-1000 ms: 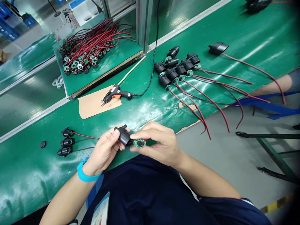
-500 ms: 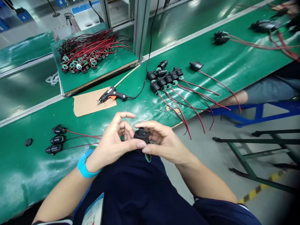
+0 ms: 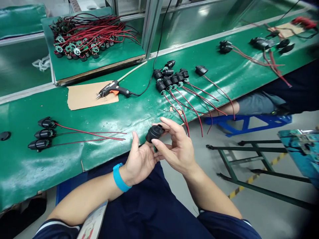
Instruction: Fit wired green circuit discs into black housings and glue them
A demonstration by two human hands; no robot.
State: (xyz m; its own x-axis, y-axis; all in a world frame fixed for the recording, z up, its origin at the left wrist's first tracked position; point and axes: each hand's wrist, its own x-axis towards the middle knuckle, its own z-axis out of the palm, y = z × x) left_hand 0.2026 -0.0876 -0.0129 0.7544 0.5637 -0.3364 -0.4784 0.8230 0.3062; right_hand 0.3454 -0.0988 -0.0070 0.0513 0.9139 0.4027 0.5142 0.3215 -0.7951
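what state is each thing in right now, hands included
held housing: in the right hand, tilted
right hand: closed on the housing
left hand: open, thumb raised, fingertips partly hidden
glue gun: lying on cardboard; heat can't be seen
glue stick: sticking out behind the gun
three left housings: lying side by side, wired
black cap: lying loose
wristband: fastened

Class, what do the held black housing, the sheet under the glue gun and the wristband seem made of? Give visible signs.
Black housing: probably moulded plastic; dull sheen, rounded ridges.
Sheet: likely cardboard; matte, tan, uneven edge.
Wristband: perhaps silicone or plastic; smooth, evenly blue.
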